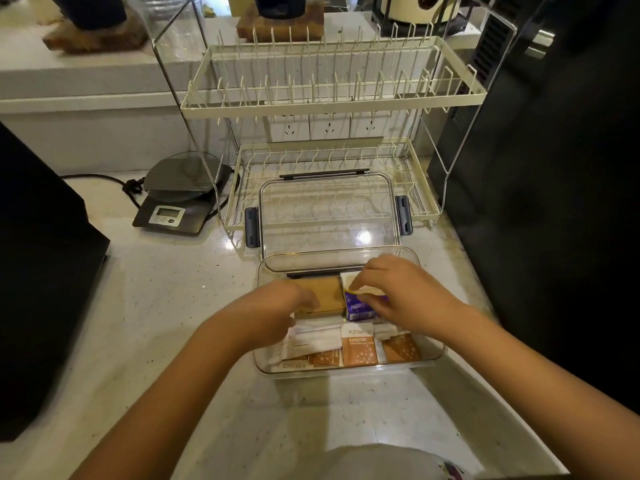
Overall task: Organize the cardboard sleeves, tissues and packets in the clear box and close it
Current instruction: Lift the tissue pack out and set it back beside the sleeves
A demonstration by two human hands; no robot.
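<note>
1. The clear box (pixel 349 370) sits open on the counter (pixel 166 306), just in front of the dish rack (pixel 332 98). Everything below is placed relative to that box.
2. Its lid (pixel 327 216), with dark latches on the sides, lies flat just behind the box, on the rack's lower tier.
3. Inside the box, the cardboard sleeves (pixel 325 296) lie in the rear left part, the purple tissue pack (pixel 360 308) in the rear right part, and the orange and white packets (pixel 358 348) along the front.
4. The left hand (pixel 277 308) rests over the sleeves and the white packets; I cannot tell whether its fingers are closed on anything.
5. The right hand (pixel 398 289) is pinching the top of the tissue pack, fingers closed on its wrapper.
6. Handling, as a judgement: the tissues are light and soft in a slippery film, best squeezed across the sides. The sleeves are stiff but thin, best taken by the stack's edges. The packets are light and slide loose, so gather them as a bunch.
7. One orange packet carries white printed characters, too small to read with certainty. To the left of the box stands a kitchen scale (pixel 180 199).
</note>
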